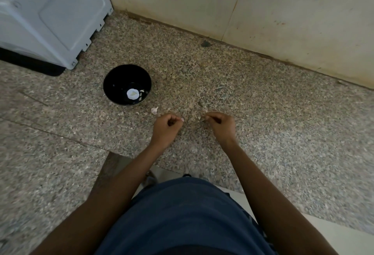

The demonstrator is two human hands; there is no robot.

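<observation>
My left hand hovers over the speckled granite counter with curled fingers, pinching a small pale garlic clove at its fingertips. A short way to the right, my right hand has its fingers curled too, pinching a thin bit of garlic skin. A black bowl stands to the upper left of my hands and holds a few peeled cloves beside a bright white spot. Between the bowl and my left hand, a loose garlic piece lies on the counter.
A white appliance on a dark mat fills the back left corner. A beige tiled wall closes the back of the counter. The counter's front edge runs near my blue shirt. A dark spot sits by the wall.
</observation>
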